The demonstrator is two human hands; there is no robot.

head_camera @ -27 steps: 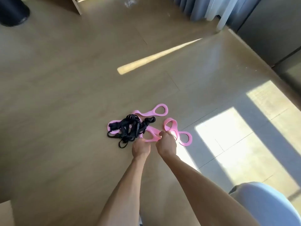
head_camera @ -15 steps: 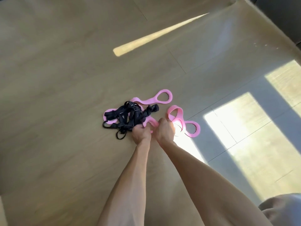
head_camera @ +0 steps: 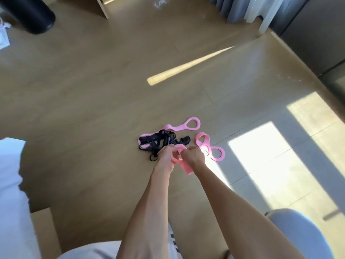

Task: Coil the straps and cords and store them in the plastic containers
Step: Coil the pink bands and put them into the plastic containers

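A long pink strap (head_camera: 192, 124) with loop ends lies in curves on the wooden floor, mixed with a tangle of black straps and cords (head_camera: 156, 142). My left hand (head_camera: 166, 156) and my right hand (head_camera: 193, 157) are close together just in front of the tangle. Both grip a section of the pink strap, which bends into a small loop between them; a short flat piece of it (head_camera: 186, 169) hangs below my right hand. Another pink loop (head_camera: 217, 153) lies on the floor to the right of my hands.
A black cylindrical object (head_camera: 29, 14) stands at the far left. Curtains (head_camera: 242, 8) hang at the back right beside a dark cabinet (head_camera: 317, 34). A white object (head_camera: 11, 193) is at the left edge. My knee (head_camera: 298, 234) shows bottom right.
My hands have lifted the gripped section of pink strap off the floor and bent it into a loop, with an end now hanging below. The camera has tilted up.
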